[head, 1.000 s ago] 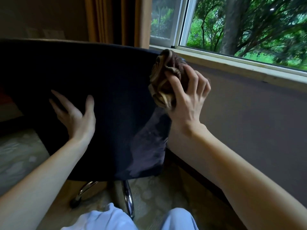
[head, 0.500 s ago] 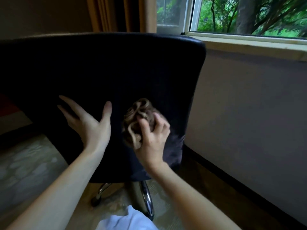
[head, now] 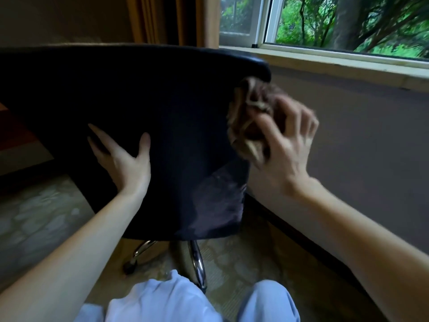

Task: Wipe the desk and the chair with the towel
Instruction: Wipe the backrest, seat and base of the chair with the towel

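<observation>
The black chair (head: 162, 101) shows me the back of its backrest, filling the left and middle of the view. My right hand (head: 287, 149) grips a bunched brown towel (head: 250, 117) against the backrest's right edge, just under the top right corner. My left hand (head: 125, 159) lies flat on the backrest lower left of centre, fingers spread and straight. A duller damp-looking patch (head: 220, 201) marks the backrest's lower right. The desk is not in view.
A grey wall (head: 348, 147) runs close along the chair's right side under a window sill (head: 336, 61). Curtains (head: 167, 19) hang behind the chair. The chrome chair base (head: 197, 263) stands on patterned carpet, just beyond my knees in pale trousers (head: 162, 300).
My right hand has swept the towel from the lower middle of the backrest up and right to its right edge near the top. My left hand stays pressed on the backrest.
</observation>
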Tool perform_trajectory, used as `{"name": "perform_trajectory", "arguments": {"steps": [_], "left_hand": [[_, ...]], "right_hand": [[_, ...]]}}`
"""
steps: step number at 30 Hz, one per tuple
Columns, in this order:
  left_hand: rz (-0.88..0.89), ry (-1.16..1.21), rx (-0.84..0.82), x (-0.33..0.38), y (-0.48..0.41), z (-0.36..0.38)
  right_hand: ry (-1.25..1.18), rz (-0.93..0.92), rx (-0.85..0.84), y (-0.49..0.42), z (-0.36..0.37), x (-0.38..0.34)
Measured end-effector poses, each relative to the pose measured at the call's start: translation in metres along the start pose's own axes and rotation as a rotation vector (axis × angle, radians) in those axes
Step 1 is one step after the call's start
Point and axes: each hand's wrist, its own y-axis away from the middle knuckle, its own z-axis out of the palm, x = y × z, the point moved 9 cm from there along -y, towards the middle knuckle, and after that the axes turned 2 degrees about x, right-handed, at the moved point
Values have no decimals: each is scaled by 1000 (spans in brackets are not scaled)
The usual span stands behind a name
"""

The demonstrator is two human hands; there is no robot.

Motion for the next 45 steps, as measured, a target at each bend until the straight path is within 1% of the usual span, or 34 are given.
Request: {"name": "perform_trajectory", "arguments": {"steps": [3,7,11,14,17,21,26,30,32,36,38,40,45], "left_hand": [[-17,-7,-21,1,-1,2],[-4,-33,-49,-1,-1,-2],[84,-70,-59,-10,-4,-13],[146,-95,-67,-18,-9,-20],[187,-120,-94,-25,-14,-23],[205,-99,-123,-27,-20,-23],[252,-95,-87,-27,-19,-22],[334,-143,-113,-37,-17,-18],[364,-165,-131,-39,-16,-17],[369,-184,-156,-40,-13,-13],[374,-189,-175,-39,-12,-13],[367,-205,-196,-40,-10,-13],[332,-279,-245,-34,-5,-15]], "right_hand": [[22,102,23,-21,-1,18],[-60,254,-60,4,39,9],[-53,452,-26,51,76,-20],[-85,495,-102,88,111,-59],[-101,427,-167,124,143,-101],[-78,226,-291,169,183,-143],[-68,-39,-539,231,220,-181],[-77,-170,-705,281,245,-201],[-38,-221,-778,303,256,-207],[86,-355,-901,342,270,-219],[137,-351,-931,346,272,-223],[121,-328,-931,335,266,-228],[-49,-178,-752,243,223,-222]]}}
